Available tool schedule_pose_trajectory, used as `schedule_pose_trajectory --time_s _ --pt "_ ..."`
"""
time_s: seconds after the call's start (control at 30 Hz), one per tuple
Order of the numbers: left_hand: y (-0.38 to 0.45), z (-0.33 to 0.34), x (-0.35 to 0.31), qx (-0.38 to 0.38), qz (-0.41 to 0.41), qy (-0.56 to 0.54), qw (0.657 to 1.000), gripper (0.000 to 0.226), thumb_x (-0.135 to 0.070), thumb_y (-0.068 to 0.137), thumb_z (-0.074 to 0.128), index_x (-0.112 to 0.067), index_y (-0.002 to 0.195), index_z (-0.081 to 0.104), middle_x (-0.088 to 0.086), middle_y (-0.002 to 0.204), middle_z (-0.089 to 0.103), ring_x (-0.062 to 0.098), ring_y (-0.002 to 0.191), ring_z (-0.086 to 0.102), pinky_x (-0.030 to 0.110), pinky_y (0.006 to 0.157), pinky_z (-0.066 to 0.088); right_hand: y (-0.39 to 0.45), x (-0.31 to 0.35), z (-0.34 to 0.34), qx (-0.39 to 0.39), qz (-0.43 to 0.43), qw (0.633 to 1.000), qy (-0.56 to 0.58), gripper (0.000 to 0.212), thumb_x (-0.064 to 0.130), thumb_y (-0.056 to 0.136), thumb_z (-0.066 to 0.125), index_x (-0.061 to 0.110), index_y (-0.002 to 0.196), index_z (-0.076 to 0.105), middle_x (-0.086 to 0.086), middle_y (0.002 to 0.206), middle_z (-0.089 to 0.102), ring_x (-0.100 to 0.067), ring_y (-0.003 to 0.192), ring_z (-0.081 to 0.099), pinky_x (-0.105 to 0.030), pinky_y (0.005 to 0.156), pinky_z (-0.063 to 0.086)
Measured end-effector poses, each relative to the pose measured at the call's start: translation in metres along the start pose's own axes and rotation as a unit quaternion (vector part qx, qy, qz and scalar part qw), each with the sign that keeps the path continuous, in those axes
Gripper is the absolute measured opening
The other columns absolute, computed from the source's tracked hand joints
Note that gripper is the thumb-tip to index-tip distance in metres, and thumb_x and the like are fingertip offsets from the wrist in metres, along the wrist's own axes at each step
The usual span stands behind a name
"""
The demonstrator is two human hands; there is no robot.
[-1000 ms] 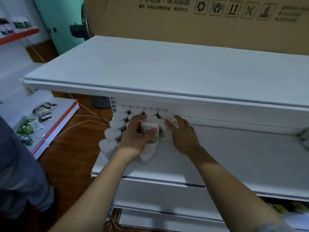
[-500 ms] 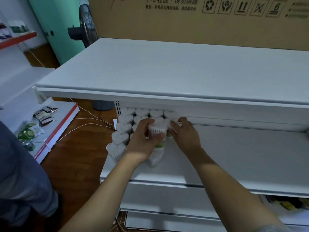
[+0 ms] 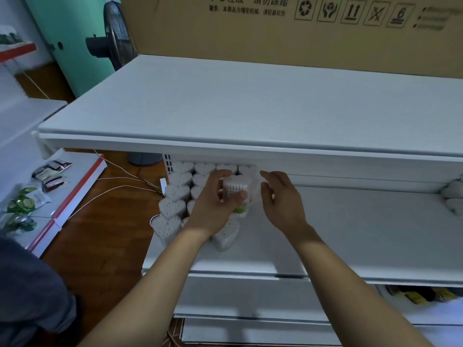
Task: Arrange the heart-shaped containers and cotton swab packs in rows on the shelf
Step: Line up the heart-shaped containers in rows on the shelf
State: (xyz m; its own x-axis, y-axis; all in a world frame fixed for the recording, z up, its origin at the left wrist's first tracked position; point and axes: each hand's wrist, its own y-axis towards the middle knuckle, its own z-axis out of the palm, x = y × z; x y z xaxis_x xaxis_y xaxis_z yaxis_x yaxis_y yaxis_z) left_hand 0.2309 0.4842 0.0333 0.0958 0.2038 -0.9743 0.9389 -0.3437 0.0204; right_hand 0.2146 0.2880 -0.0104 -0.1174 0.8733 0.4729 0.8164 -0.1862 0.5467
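Several white heart-shaped containers (image 3: pixel 172 208) stand in rows at the left end of the middle shelf (image 3: pixel 350 236). My left hand (image 3: pixel 213 204) grips a cotton swab pack (image 3: pixel 238 190), a clear tub with a green label, just above the rows. My right hand (image 3: pixel 281 199) hovers to the right of the pack with relaxed fingers and holds nothing. One more heart container (image 3: pixel 226 234) stands in front, below my left wrist.
The upper shelf board (image 3: pixel 250 108) overhangs the back rows. More white containers (image 3: pixel 453 199) sit at the far right of the middle shelf. A cardboard box (image 3: pixel 300 26) stands behind, a fan (image 3: pixel 115 38) at the left, and snack packets (image 3: pixel 30 199) on a low shelf.
My right hand has come off the containers and drawn back to the right, fingers loosened. My left hand still grips the swab pack, lifted slightly. The view has shifted right.
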Motion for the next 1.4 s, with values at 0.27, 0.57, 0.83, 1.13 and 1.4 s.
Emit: schedule_pose_trajectory --time_s 0.27,0.57,0.83,1.13,1.4 --pt "0.004 0.01 -0.015 0.101 0.024 0.035 0.994 0.07 -0.035 0.096 0.062 -0.03 0.156 0.024 -0.006 0.149 0.04 0.006 0.125 0.046 0.008 0.086 0.046 0.0 0.039 -0.058 0.139 0.043 0.964 0.222 0.031 0.019 0.091 0.071 0.029 0.12 0.069 0.012 0.12 0.065 -0.003 0.097 0.067 -0.014 0.084 0.051" --pt "0.01 -0.002 0.004 0.051 0.086 0.385 0.918 0.059 -0.022 0.105 0.04 -0.017 0.159 0.015 0.009 0.162 0.026 0.025 0.15 0.019 0.034 0.119 0.018 -0.011 0.007 -0.046 0.087 0.091 0.987 0.096 0.033 0.029 0.085 0.076 0.022 0.117 0.071 0.007 0.117 0.068 -0.008 0.089 0.068 -0.025 0.085 0.055" --pt "0.007 -0.007 0.026 0.145 0.068 0.552 0.819 0.054 -0.037 0.108 0.022 -0.02 0.159 0.016 -0.001 0.168 0.004 0.022 0.154 -0.004 0.044 0.124 0.002 -0.041 -0.014 0.017 0.11 0.032 0.993 -0.007 0.039 0.029 0.092 0.069 0.014 0.128 0.066 -0.016 0.142 0.055 -0.034 0.118 0.062 -0.043 0.094 0.054" --pt "0.008 -0.007 0.027 0.149 0.071 0.553 0.817 0.053 -0.035 0.108 0.025 -0.017 0.158 0.022 0.001 0.167 0.01 0.021 0.154 0.006 0.041 0.123 0.007 -0.033 -0.016 0.031 0.075 -0.002 0.995 -0.063 0.039 0.037 0.092 0.059 0.011 0.119 0.07 -0.022 0.13 0.062 -0.038 0.102 0.069 -0.046 0.072 0.061" --pt "0.01 -0.007 0.024 0.137 0.08 0.535 0.83 0.051 -0.033 0.106 0.034 -0.014 0.153 0.032 0.004 0.164 0.02 0.023 0.152 0.014 0.04 0.121 0.017 -0.034 -0.015 0.032 0.077 -0.017 0.99 -0.115 0.04 0.04 0.09 0.064 0.014 0.121 0.067 -0.018 0.13 0.063 -0.036 0.091 0.071 -0.042 0.057 0.059"
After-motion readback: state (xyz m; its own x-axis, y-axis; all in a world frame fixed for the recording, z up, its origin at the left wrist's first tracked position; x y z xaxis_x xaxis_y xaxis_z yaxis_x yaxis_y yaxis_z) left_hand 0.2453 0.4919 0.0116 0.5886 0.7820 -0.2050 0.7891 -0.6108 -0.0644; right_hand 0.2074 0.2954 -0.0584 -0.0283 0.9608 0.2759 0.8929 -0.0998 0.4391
